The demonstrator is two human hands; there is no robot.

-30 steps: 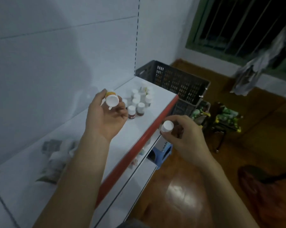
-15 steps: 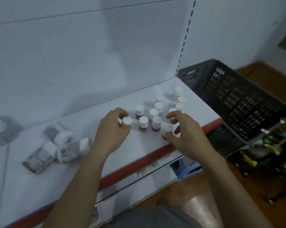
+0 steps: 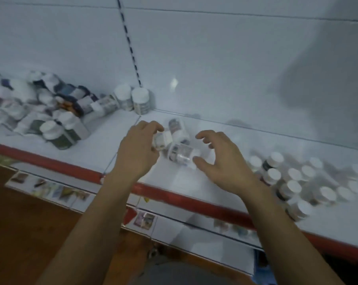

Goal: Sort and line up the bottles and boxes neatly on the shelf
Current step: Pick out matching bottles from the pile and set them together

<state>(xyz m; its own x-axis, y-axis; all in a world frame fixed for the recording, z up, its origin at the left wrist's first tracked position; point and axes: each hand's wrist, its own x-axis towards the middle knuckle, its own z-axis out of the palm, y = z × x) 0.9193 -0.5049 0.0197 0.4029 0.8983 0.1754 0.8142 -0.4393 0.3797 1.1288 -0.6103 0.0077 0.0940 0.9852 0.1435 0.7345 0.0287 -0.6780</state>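
Nearest, under the red front edge (image 3: pixel 174 195) of the white metal shelf (image 3: pixel 256 140), a lower shelf (image 3: pixel 194 237) carries a strip of blurred picture labels. Just beyond the red edge the left hand (image 3: pixel 140 150) grips a small white-labelled bottle (image 3: pixel 161 139), fingers curled round it. To its right the right hand (image 3: pixel 221 159) is spread wide and holds nothing, fingers arched over a second small bottle lying on its side (image 3: pixel 180 154); I cannot tell whether the thumb touches it. A third bottle (image 3: pixel 176 128) lies tipped just beyond these two. The step in hand looks like gathering these strays from the middle of the shelf. The next move likely calls for the right hand to close on the lying bottle, then for both bottles to be stood upright with the cluster of white-capped bottles (image 3: pixel 293 182) at the near right, which stands in loose, blurred rows. That cluster is crowded, so a careless set-down could topple its neighbours. Farther left a jumbled heap of bottles and boxes (image 3: pixel 50 112) lies unsorted, with two upright white-capped jars (image 3: pixel 133 99) at its right end against the white back panel (image 3: pixel 215 58).
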